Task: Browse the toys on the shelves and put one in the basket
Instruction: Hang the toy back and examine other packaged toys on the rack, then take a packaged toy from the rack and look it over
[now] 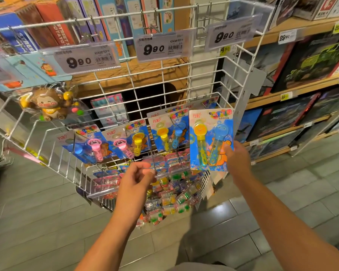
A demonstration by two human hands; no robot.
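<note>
My right hand [236,157] pinches the lower right corner of a blue bubble-wand card [209,139] with a yellow and a blue wand, held upright in front of the white wire display rack [145,89]. My left hand [135,178] hovers below the hanging row of bubble-wand cards [125,141], fingers loosely curled and holding nothing. More cards of the same kind [166,132] hang on the hooks just left of the held one. No basket is clearly in view.
A packaged monkey toy [49,106] hangs at the rack's left. Small packaged toys [170,194] fill the rack's lower bin. Price tags reading 9.90 [160,47] line the top. Boxed sets [311,61] fill wooden shelves at right. Grey tiled floor lies below.
</note>
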